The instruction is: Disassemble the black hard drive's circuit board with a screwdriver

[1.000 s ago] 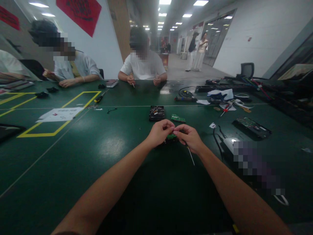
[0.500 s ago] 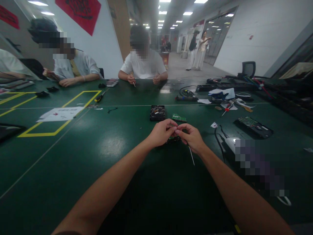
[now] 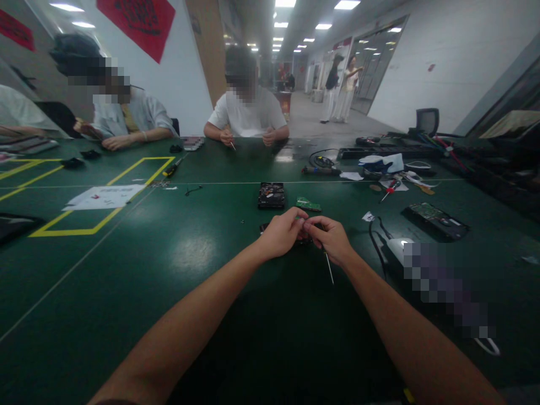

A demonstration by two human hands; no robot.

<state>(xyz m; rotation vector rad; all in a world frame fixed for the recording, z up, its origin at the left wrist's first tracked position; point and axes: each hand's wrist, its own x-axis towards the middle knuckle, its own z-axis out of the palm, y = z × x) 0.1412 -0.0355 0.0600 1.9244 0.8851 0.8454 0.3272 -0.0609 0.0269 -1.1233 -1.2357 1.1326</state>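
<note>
My left hand is closed, its fingertips meeting those of my right hand over a dark device that they largely cover. Whatever is pinched there is too small to name. My right hand is closed too and holds a screwdriver, whose thin metal shaft points down toward me. Just beyond my hands lie an opened black drive and a green circuit board. Another drive with a green board rests to the right on the green table.
A white device with a cable lies right of my forearm. Farther back are a red screwdriver, cloths and wires. White paper and a yellow-handled screwdriver are at left. A person sits opposite.
My left hand has turned slightly and shifted a little right, showing more of the dark device's left edge. My right hand keeps the screwdriver in nearly the same place.
</note>
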